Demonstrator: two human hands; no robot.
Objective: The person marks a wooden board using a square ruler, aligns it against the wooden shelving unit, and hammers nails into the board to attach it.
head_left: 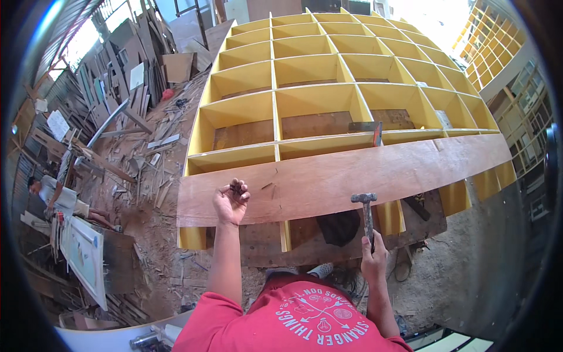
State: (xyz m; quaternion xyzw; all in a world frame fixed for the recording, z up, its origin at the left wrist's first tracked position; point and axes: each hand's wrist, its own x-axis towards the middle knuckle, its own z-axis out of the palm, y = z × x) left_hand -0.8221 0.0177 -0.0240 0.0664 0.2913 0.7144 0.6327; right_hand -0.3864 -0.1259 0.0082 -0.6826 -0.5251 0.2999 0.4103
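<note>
Presently I see the left hand [227,206] palm up, its fingers half curled around small dark pieces [237,188] (too small for me to name from here). My right hand [375,258] has its fingers wrapped around a hammer [368,218], its head beyond the fist. The plywood strip [328,186] lies ahead of both, across the yellow grid frame [312,95].

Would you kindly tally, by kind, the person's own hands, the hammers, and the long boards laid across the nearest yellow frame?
Own hands, left hand and right hand: 2
Hammer, in the right hand: 1
Long board, across the yellow frame: 1
Total: 4
</note>
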